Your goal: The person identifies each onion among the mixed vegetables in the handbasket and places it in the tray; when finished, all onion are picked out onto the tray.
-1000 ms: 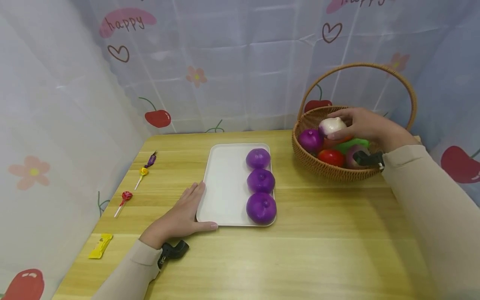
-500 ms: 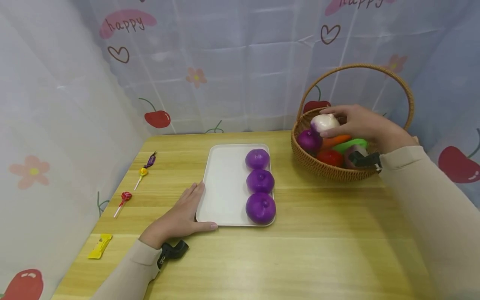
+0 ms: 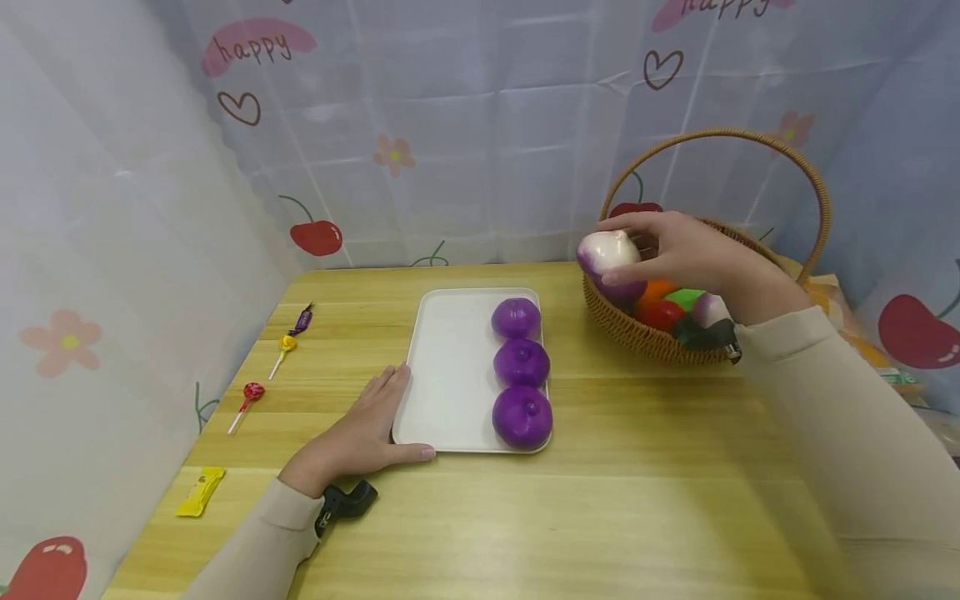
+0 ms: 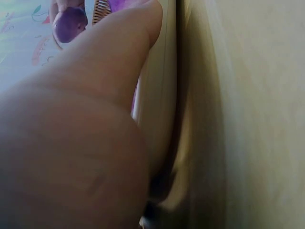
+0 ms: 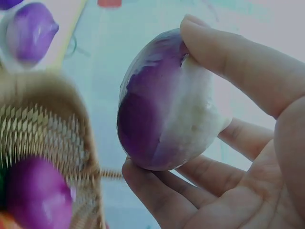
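My right hand (image 3: 678, 254) pinches a purple-and-white turnip (image 3: 606, 252) above the left rim of the wicker basket (image 3: 637, 333). In the right wrist view the turnip (image 5: 167, 105) sits between thumb and fingers, clear of the basket. Flat on the table, my left hand (image 3: 360, 429) touches the left edge and lower left corner of a white tray (image 3: 453, 371). Three purple onion-like vegetables stand in a column along the tray's right side: a far one (image 3: 516, 318), a middle one (image 3: 522, 363) and a near one (image 3: 522, 417).
The basket holds a purple vegetable (image 5: 40, 193), a red tomato (image 3: 658, 315), something orange, something green and another turnip (image 3: 708, 309). On the table's left lie a purple candy (image 3: 303, 319), a yellow lollipop (image 3: 283, 350), a red lollipop (image 3: 250, 400) and a yellow wrapped candy (image 3: 201, 492).
My right hand has lifted the turnip from the basket's contents and carried it left to the rim. The left hand and the tray have stayed in place.
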The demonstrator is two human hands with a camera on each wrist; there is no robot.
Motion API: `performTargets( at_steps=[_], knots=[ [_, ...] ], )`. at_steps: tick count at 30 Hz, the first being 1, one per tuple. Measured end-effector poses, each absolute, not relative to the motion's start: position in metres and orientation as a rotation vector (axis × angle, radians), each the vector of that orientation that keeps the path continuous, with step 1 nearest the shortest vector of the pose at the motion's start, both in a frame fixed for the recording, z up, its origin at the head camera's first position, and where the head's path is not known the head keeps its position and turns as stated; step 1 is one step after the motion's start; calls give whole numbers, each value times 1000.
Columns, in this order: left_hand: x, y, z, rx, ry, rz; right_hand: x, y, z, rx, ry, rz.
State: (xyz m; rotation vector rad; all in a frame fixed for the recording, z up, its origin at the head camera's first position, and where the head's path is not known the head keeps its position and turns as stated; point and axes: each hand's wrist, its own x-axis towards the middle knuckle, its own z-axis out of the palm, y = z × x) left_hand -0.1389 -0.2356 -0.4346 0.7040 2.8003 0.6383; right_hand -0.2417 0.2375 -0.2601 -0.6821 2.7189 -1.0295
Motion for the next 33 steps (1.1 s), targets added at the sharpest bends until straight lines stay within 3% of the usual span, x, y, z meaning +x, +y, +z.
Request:
performTargets(
  at_steps=[19, 33],
  knots=[
    [-139, -234, -439, 705, 2799, 646, -205, 140, -294, -1061, 2435, -1236],
    [-140, -236, -438, 718, 2817, 639, -192, 82, -320, -1367, 2459, -1037]
  ],
)
